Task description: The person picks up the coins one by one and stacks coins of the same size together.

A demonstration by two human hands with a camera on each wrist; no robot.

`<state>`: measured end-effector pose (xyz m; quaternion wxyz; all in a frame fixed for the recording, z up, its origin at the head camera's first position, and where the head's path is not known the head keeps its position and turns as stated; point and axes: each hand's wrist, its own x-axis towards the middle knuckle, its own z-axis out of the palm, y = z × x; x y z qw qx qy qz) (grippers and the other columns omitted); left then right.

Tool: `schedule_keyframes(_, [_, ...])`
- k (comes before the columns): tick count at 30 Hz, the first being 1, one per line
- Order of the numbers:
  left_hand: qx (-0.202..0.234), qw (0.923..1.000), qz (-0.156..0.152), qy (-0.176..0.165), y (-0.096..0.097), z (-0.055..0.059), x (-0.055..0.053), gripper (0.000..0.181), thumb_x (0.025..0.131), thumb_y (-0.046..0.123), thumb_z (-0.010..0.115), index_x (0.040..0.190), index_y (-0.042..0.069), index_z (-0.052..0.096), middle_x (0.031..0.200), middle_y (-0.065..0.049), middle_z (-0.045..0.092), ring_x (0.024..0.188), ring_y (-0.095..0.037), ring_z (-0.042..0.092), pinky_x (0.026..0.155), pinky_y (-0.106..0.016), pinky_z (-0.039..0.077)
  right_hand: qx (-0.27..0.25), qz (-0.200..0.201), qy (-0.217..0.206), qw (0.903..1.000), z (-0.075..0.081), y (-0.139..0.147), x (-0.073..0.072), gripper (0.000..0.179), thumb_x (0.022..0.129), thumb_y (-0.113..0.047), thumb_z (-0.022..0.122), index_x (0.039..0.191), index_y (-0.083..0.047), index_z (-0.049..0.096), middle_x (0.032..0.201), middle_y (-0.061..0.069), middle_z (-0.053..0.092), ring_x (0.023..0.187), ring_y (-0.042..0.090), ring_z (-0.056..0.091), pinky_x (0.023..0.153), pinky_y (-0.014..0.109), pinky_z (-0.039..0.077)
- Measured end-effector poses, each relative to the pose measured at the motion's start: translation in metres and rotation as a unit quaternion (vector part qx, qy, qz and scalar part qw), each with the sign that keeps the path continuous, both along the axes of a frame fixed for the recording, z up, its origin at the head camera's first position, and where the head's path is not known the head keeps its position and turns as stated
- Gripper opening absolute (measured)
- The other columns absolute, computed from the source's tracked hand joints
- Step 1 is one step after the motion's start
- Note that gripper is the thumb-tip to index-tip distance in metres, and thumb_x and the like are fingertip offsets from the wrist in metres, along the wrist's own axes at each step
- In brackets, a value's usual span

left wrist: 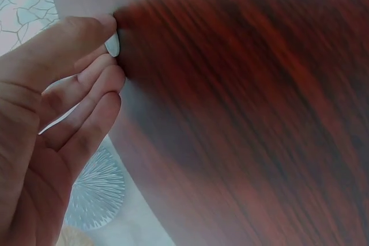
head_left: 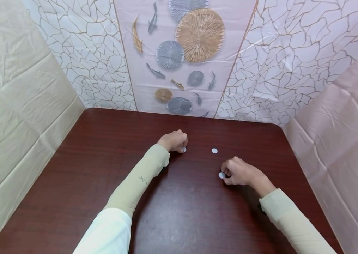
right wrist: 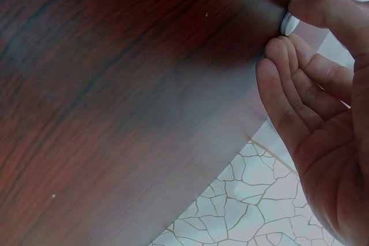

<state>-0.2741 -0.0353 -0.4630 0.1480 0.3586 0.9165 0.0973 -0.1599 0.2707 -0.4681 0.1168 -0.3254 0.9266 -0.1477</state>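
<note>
Three small white round discs are in the head view. My left hand (head_left: 175, 141) is at the far middle of the table, pinching one white disc (head_left: 183, 149) between thumb and fingers at the tabletop. That disc (left wrist: 113, 44) shows nearly edge-on in the left wrist view. Nearer and to the right, my right hand (head_left: 240, 171) pinches another white disc (head_left: 222, 175). Its rim looks thick in the right wrist view, where the disc (right wrist: 289, 24) sits between thumb and fingertips. A third disc (head_left: 214, 150) lies flat on the table between the hands, touched by neither.
The dark red-brown wooden table (head_left: 179, 211) has rounded far corners. Behind it hangs a patterned cloth (head_left: 102, 70) with fish and round motifs. Plain beige cloth (head_left: 17, 106) stands along the left side, and pale pink cloth (head_left: 340, 141) along the right.
</note>
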Motion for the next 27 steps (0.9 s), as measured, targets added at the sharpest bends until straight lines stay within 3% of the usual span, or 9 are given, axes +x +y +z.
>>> schedule_keyframes(5, [-0.001, 1.0, 0.002, 0.01, 0.002, -0.002, 0.0, 0.009, 0.096, 0.017, 0.077, 0.089, 0.013, 0.074, 0.088, 0.0, 0.072, 0.075, -0.015, 0.062, 0.071, -0.028, 0.05, 0.002, -0.002, 0.002, 1.0, 0.002, 0.0, 0.001, 0.01, 0.084, -0.01, 0.082, 0.09, -0.007, 0.075, 0.081, -0.003, 0.07, 0.073, 0.005, 0.064, 0.066, 0.021, 0.054])
schedule_keyframes(13, [0.002, 0.9998, 0.016, 0.012, 0.006, -0.005, 0.001, 0.019, 0.085, 0.016, 0.082, 0.077, 0.014, 0.065, 0.077, 0.0, 0.066, 0.067, -0.014, 0.06, 0.063, -0.026, 0.046, -0.003, -0.006, 0.003, 1.0, 0.0, 0.0, 0.002, 0.011, 0.083, -0.01, 0.083, 0.09, -0.007, 0.075, 0.081, -0.002, 0.071, 0.073, 0.005, 0.064, 0.066, 0.021, 0.055])
schedule_keyframes(18, [-0.01, 0.9994, 0.02, 0.027, 0.006, -0.009, 0.001, 0.021, 0.081, 0.021, 0.084, 0.079, 0.016, 0.063, 0.078, 0.002, 0.065, 0.069, -0.013, 0.063, 0.063, -0.027, 0.05, -0.004, -0.006, 0.002, 1.0, -0.001, -0.001, 0.002, 0.01, 0.084, -0.01, 0.082, 0.09, -0.007, 0.075, 0.081, -0.003, 0.071, 0.073, 0.005, 0.064, 0.066, 0.021, 0.054])
schedule_keyframes(27, [0.002, 0.9987, 0.0, 0.05, 0.008, -0.006, 0.002, 0.017, 0.078, 0.023, 0.08, 0.073, 0.018, 0.065, 0.076, 0.002, 0.066, 0.067, -0.014, 0.063, 0.06, -0.024, 0.048, 0.0, -0.006, 0.006, 1.0, 0.002, -0.001, 0.002, 0.01, 0.083, -0.01, 0.082, 0.089, -0.008, 0.075, 0.08, -0.003, 0.07, 0.073, 0.005, 0.064, 0.066, 0.021, 0.054])
